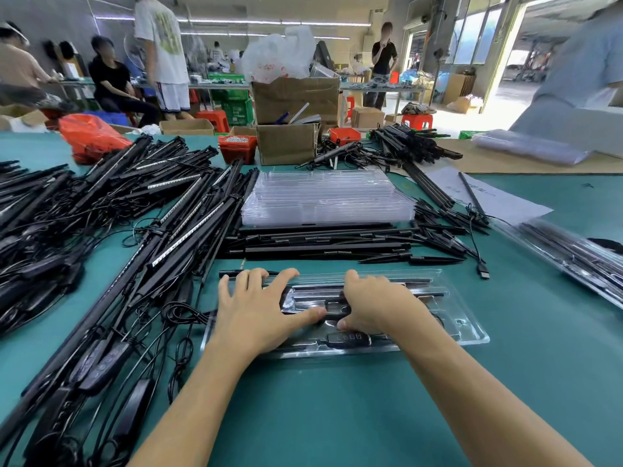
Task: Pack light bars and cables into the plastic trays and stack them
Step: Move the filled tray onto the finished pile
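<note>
- Clear tray [470, 333] lies on the green table [337, 416], near centre, already loaded with black parts.
- Our left hand [256, 308] lies flat on the tray's left end, fingers spread, thumb reaching right toward the middle pocket.
- Our right hand [374, 303] sits over the tray's middle, fingers bent down on the contents, thumb close to the left thumb; whether it pinches something or only presses, we cannot tell.
- We judge the step as seating the parts into their pockets. A small remote [349, 339] shows in the near pocket, and light bars [414, 281] lie along the far side of the tray.
- To do it well: press straight down, keep the left palm holding the tray so it does not slide, and tuck any cable loop fully below the rim.
- Check that nothing sticks above the rim, otherwise stacking will probably rock.
- Empty trays [327, 197] are stacked far centre, loose bars [320, 244] between that stack and our tray.
- A big heap of bars and cables [111, 237] is on the left, touching the tray's left end; keep stray cable off the rim.
- Packed trays [580, 257] lie on the right, well apart, likely where this one goes.
</note>
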A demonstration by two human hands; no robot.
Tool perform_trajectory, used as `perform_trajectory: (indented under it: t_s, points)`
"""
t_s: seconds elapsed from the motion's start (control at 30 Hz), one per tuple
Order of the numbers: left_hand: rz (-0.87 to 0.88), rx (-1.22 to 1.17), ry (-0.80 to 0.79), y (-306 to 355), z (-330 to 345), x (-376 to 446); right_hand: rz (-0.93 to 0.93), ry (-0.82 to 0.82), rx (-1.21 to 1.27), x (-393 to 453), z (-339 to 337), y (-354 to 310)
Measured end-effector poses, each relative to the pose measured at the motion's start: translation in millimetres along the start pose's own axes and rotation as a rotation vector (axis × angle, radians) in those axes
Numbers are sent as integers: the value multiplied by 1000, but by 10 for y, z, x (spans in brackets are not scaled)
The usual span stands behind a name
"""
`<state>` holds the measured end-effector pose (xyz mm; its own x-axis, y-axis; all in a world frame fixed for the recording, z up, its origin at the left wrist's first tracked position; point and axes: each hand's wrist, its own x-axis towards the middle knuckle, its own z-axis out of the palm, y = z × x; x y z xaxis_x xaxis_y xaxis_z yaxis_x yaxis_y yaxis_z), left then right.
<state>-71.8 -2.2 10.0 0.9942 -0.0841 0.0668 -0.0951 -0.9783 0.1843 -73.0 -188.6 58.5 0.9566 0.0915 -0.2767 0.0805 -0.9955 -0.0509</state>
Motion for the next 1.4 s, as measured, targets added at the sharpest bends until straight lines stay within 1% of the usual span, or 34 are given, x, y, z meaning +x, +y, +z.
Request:
perform_trajectory:
  t_s: [0.27, 0.37, 0.57, 0.7, 0.9, 1.1, 1.2, 1.23, 1.3, 1.33, 1.37, 1.4]
  points:
    - [3, 1, 1, 5, 14, -2, 10, -88, 11, 28, -59, -3]
    - [0, -3, 0, 4, 24, 0, 1, -93, 20, 36, -67, 2]
    - [-6, -3, 32, 4, 31, 0, -85, -118, 174, 28, -59, 176]
    - [-12, -10, 47, -2, 23, 6, -149, -97, 252, 19, -26, 304]
    - [-18, -29, 60, -9, 26, 11, -146, -220, 306, -12, -124, 401]
    - [-22, -78, 92, 4, 32, 11, -119, -191, 300, 37, -74, 385]
    - [-60, -52, 122, 17, 18, 17, -180, -157, 356, 36, -44, 478]
    - [-94, -31, 132, 23, 2, 22, -206, -138, 431, 22, -41, 510]
    - [-170, 12, 134, 36, -40, 39, -249, -62, 673, -4, -39, 604]
    - [-202, 29, 118, 38, -54, 40, -252, 11, 815, -18, -31, 659]
    - [-224, 39, 98, 39, -64, 35, -224, 117, 963, -29, -9, 727]
    - [-239, 39, 79, 40, -67, 26, -148, 259, 1091, -27, 37, 821]
